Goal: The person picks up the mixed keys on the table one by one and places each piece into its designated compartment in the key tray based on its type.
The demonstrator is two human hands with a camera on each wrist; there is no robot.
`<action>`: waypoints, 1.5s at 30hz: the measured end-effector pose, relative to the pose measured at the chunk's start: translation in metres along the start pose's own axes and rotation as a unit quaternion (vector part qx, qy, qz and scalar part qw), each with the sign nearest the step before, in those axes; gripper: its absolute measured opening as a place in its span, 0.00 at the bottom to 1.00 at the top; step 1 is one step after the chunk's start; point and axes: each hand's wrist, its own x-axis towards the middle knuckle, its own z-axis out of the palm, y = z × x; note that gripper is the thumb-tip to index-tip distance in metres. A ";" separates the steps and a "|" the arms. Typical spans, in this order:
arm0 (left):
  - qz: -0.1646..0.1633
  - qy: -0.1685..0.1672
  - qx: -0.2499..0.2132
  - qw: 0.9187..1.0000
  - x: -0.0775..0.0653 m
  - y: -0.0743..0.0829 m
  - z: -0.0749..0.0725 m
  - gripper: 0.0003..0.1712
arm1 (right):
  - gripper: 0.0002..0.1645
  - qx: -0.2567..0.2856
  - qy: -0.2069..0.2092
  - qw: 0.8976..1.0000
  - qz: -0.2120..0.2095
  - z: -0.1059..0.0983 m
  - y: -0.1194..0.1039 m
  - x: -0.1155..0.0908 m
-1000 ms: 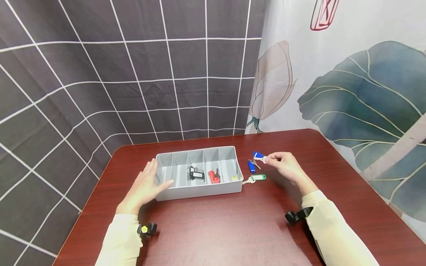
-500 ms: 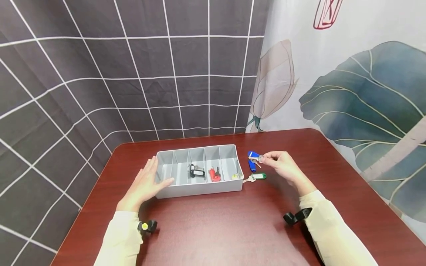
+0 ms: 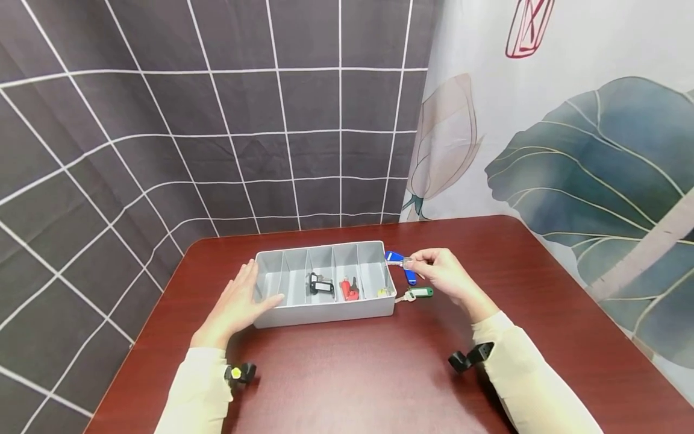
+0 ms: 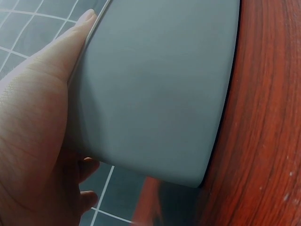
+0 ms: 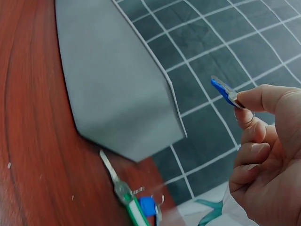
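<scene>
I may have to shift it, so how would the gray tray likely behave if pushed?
The gray tray looks stiff and probably light, its thin walls standing straight. Low and long, it seems unlikely to tip. The red key tags inside appear to lie loose, so they may slide.

Reddish table (image 3: pixel 347 374), dark curtain (image 3: pixel 311 154) (white-gridded), leaf-print curtain (image 3: pixel 564 144)

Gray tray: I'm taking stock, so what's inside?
Black key tags, red key tags and something yellow. The left hand covers a bit of the leftmost compartment; anything beneath it can't be seen.
</scene>
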 end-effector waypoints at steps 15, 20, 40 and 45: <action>-0.001 0.007 0.003 1.000 -0.002 0.000 0.001 0.66 | 0.09 -0.034 -0.058 0.997 -0.039 0.041 -0.031 0.030; 0.001 0.007 0.004 1.000 -0.003 0.000 0.002 0.66 | 0.11 -0.024 -0.076 0.996 -0.048 0.055 -0.036 0.037; -0.004 0.014 0.027 1.000 -0.002 0.001 0.000 0.67 | 0.13 -0.042 -0.129 0.988 -0.069 0.096 -0.048 0.056; -0.003 0.017 0.033 0.999 -0.001 0.001 0.000 0.67 | 0.14 -0.033 -0.147 0.987 -0.059 0.106 -0.050 0.060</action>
